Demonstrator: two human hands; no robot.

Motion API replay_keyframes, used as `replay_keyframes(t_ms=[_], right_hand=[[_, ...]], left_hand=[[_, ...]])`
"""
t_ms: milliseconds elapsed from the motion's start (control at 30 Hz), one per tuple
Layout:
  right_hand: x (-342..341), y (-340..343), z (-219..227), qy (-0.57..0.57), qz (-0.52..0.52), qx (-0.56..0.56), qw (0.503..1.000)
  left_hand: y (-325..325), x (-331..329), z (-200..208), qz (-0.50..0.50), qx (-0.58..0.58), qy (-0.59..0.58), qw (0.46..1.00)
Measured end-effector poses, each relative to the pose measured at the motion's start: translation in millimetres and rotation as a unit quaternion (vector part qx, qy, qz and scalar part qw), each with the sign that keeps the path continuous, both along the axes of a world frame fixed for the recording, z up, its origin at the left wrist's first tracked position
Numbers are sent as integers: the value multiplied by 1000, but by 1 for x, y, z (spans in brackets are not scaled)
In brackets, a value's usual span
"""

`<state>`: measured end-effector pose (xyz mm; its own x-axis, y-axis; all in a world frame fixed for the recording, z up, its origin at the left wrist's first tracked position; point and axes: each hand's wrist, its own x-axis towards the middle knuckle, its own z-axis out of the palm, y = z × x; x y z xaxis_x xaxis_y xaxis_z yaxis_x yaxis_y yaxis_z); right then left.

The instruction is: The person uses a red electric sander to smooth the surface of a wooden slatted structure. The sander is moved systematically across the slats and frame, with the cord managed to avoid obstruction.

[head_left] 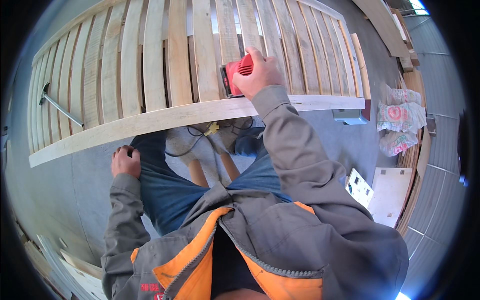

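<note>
My right hand (265, 73) grips a red handheld power sander (239, 75) from above and behind. The sander sits on the pale slats near the front rail (195, 111) of a slatted wooden panel (155, 55). My left hand (126, 161) rests beside my left knee, its fingers loosely bent and holding nothing. Toward the panel's left end, a hammer (62, 108) with a metallic handle lies across the slats.
A dark cable with a yellow connector (212, 128) hangs below the rail between my legs. Under the panel's right end sits a blue-grey box (350, 116). Stuffed plastic sacks (400, 117) and stacked boards (417, 87) stand along the right wall.
</note>
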<state>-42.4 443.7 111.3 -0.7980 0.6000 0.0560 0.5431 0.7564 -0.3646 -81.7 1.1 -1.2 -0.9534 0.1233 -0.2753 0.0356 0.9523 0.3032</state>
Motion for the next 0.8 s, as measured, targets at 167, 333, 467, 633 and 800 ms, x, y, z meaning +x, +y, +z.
replay_keyframes(t_ms=[167,333,467,633,800], right_hand=[[14,24,4,-1,-46,0,999],[9,7,5,-16,-51,-6,999],[-1,-2,4,-20,-20,-17,999],[13,24,-2,3,-31,4,999],[12,15,3,-11,-45,4,999]], left_hand=[[-6,2,-8,-2,16,14,1000],[-4,2,-4,1,12,5,1000],[-2,1,-4,-1,10,15,1000],[-6,2,-6,1,13,10,1000],[-4,0,-5,2,5,-4,1000]])
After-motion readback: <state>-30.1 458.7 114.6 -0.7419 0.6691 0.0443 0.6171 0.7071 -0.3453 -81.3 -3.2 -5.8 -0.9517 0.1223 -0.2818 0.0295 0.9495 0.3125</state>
